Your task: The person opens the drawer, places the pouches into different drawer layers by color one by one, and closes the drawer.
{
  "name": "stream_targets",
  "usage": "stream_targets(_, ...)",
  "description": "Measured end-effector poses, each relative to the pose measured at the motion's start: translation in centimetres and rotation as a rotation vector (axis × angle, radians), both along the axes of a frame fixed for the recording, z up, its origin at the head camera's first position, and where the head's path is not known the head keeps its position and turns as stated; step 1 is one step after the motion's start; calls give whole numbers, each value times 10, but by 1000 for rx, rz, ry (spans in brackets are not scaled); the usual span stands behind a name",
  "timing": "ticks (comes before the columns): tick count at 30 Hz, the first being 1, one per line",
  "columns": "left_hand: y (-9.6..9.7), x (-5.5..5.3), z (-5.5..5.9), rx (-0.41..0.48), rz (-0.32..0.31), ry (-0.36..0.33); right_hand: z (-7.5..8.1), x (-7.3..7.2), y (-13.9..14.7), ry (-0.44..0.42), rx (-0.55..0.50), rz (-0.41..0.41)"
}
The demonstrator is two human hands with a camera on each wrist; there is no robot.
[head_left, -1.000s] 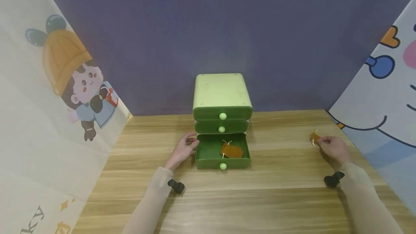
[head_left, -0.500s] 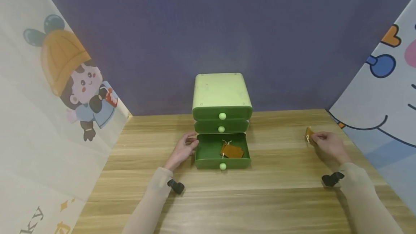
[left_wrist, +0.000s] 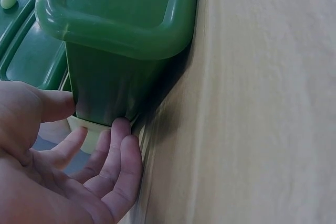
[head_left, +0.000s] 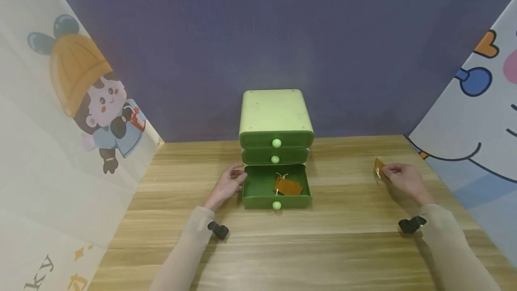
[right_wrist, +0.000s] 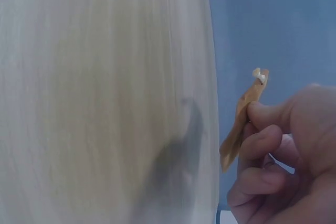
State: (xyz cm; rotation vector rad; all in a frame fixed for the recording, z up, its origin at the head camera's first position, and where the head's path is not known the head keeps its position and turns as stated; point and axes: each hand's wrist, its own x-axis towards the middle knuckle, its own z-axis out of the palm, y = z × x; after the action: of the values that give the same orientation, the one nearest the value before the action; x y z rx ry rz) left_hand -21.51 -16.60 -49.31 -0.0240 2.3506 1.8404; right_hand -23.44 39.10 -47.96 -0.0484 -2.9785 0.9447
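A light-green cabinet (head_left: 276,110) with dark-green drawers stands near the back of the table. Its bottom drawer (head_left: 258,182) is pulled out, and in its right half lie brown drawstring pouches (head_left: 289,187), overlapping, with cream cords. My left hand (head_left: 226,185) is at the drawer's left side; in the left wrist view its thumb and loosely bent fingers touch the drawer side and the cabinet's front edge. Far to the right, my right hand (head_left: 406,180) pinches a small brown drawstring pouch (right_wrist: 242,116) between thumb and fingers, above the table, as its shadow shows.
The two upper drawers (head_left: 276,140) are pushed in, each with a round pale knob. A dark blue-purple wall (head_left: 274,35) rises behind the wood-grain table (head_left: 315,255). Printed panels (head_left: 48,156) flank it on both sides.
My right hand has lifted the pouch and shifted a little to the left, and the pouch has turned more upright. My left hand and the drawer stay where they were.
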Motion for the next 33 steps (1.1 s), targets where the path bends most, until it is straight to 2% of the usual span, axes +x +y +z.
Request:
stream_targets(7, 0, 1, 2, 2, 0, -7, 5, 3, -12, -5, -18, 13)
stream_targets(18, -1, 0, 1, 5, -8, -6, 10, 7, -22, 19, 12, 62)
stream_targets(29, 0, 0, 0, 3, -5, -5, 14, 12, -35, 37, -5, 70)
stream_targets(33, 0, 0, -1, 4, -5, -2, 17, 16, -39, 16, -27, 74)
